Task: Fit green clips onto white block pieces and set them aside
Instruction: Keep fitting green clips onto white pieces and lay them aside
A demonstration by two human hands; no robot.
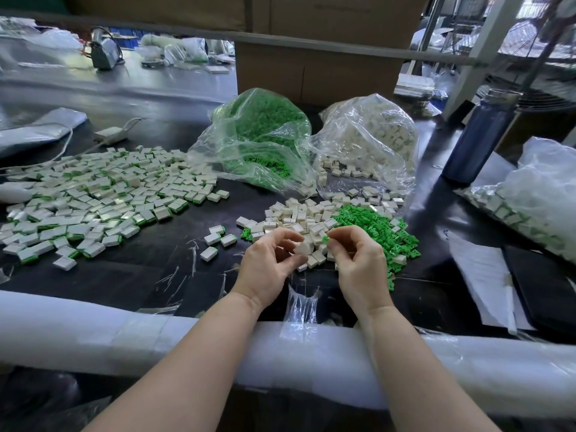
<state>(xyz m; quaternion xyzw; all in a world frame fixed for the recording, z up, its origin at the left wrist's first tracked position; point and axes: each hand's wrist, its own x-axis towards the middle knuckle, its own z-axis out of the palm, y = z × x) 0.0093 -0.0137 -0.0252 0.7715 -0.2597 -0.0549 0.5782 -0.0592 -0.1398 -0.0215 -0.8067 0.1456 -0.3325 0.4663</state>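
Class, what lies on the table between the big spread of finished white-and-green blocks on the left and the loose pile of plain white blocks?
In the head view, four stray finished blocks on dark tabletop.

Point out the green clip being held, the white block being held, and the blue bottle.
green clip [325, 239], head view, tip showing at right hand's fingertips
white block [303, 248], head view, face showing between left hand's fingers
blue bottle [480, 138], head view, mid body

A small green clip is pinched just beside a tilted white block, both held above the loose pile.
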